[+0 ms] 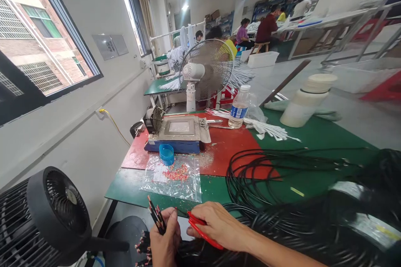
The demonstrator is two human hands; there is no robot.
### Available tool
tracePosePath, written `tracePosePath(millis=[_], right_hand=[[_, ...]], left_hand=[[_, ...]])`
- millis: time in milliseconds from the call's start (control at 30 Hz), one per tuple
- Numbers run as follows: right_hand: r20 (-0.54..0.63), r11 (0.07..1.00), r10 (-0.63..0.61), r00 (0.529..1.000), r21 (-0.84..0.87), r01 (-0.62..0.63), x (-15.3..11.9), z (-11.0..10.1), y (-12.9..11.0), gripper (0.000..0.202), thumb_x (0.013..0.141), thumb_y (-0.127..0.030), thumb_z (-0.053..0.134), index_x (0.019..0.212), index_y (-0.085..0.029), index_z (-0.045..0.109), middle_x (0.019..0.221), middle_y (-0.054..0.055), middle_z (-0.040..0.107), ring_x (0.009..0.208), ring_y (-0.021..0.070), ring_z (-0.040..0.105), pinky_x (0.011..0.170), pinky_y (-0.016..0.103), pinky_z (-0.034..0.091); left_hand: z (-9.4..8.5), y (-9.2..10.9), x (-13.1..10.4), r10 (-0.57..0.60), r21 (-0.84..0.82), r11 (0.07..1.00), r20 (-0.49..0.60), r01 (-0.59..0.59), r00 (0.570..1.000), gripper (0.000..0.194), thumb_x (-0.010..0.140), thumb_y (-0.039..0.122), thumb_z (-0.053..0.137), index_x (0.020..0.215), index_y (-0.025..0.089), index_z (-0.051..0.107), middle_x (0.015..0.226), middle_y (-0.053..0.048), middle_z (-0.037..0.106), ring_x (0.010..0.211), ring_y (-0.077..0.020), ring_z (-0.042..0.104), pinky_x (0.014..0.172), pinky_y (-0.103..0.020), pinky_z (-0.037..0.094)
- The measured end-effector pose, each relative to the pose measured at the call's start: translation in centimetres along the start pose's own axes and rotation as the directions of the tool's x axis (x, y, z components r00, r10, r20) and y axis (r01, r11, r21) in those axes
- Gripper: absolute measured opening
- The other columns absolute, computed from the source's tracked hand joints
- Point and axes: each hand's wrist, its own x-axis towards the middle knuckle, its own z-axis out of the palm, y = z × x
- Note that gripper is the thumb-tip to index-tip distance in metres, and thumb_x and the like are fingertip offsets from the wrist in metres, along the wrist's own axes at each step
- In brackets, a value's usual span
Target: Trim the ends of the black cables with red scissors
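At the near table edge, my left hand [167, 233] is closed around several black cables [157, 219], whose stripped ends stick up with reddish and coppery tips. Between its thumb and forefinger is a thin wire end beside the tool. My right hand [216, 225] grips red-handled wire cutters [203, 231], pointing left toward my left hand; their jaws are too small to make out. More cable ends [143, 244] show below my left hand. A big coil of black cables [269, 221] lies right of my hands and runs under my right forearm.
A plastic bag [191, 183] holds colourful clippings [177, 172] and a blue cup [166, 154]. Behind it stand a heated metal-plate device [173, 137] and a bottle [238, 108]. A black fan [59, 212] is close on my left; a white fan [206, 69] stands beyond the table. People sit farther back.
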Motion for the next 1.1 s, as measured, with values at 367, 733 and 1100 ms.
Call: tracePosePath(millis=[367,733,1100], right_hand=[[-0.142,0.993,0.080,0.987,-0.077,-0.091,0.3,0.7,1.3,0.040,0.076,-0.036,0.053,0.046,-0.015,0.037,0.046,-0.004,0.031,0.046,0.0066,0.021,0.048,0.024,0.014],[0.107,0.521,0.173,0.979,0.834,-0.183,2.3,0.5,-0.5,0.044,0.069,-0.056,0.058,0.060,-0.013,0.052,0.041,-0.007,0.040,0.032,0.0034,0.033,0.034,0.016,0.023],[0.123,0.445,0.135,0.983,0.879,-0.171,1.7,1.5,-1.4,0.043,0.066,-0.052,0.063,0.053,-0.013,0.050,0.038,-0.006,0.043,0.029,0.0027,0.035,0.030,0.015,0.024]], left_hand=[[0.7,-0.1,1.0,0.001,0.040,0.999,0.066,-0.004,0.998,0.052,0.042,0.051,0.074,0.074,0.012,0.064,0.035,0.008,0.039,0.031,-0.0019,0.027,0.031,-0.017,0.016],[-0.2,0.5,-0.9,0.062,0.066,0.994,0.257,-0.082,0.964,0.048,0.056,0.049,0.067,0.085,0.012,0.061,0.038,0.004,0.051,0.027,0.0012,0.023,0.033,-0.017,0.008],[-0.6,-0.1,-1.0,0.090,0.086,0.989,0.273,-0.117,0.958,0.036,0.061,0.047,0.063,0.066,0.012,0.059,0.038,0.003,0.051,0.026,0.0024,0.021,0.033,-0.017,0.004]])
